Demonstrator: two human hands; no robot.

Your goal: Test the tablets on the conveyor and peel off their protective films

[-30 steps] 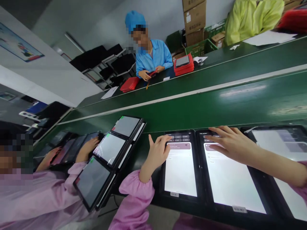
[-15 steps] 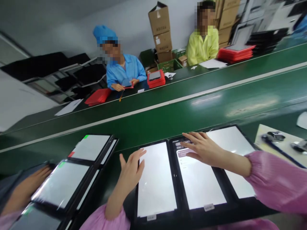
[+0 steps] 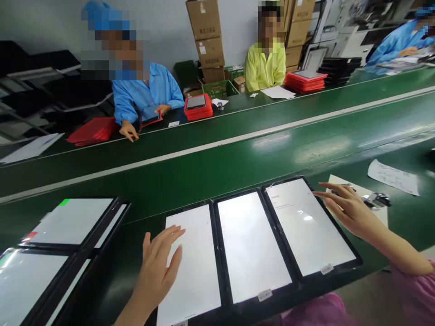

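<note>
Three black-framed tablets with bright white screens lie side by side on the green belt: the left tablet (image 3: 200,271), the middle tablet (image 3: 253,244) and the right tablet (image 3: 306,226). My left hand (image 3: 158,267) hovers open over the left tablet's lower part, fingers spread. My right hand (image 3: 350,213) reaches past the right tablet's upper right corner, its fingertips near that edge and holding nothing. Beside it, a small metal item (image 3: 375,200) lies on a pale sheet (image 3: 380,217). Further left, more tablets (image 3: 68,222) lie in a dark rack.
Across the green conveyor belt (image 3: 217,158), a person in a blue smock (image 3: 142,93) handles a tablet, beside stacks of red cases (image 3: 198,107). A person in a yellow smock (image 3: 265,68) sits by stacked cardboard boxes (image 3: 205,34). A loose paper sheet (image 3: 393,177) lies to the right.
The view has swung to the right. My right hand has moved off the middle tablet to beyond the right tablet, and my left hand has drawn back toward me. The menu on the middle screen is gone.
</note>
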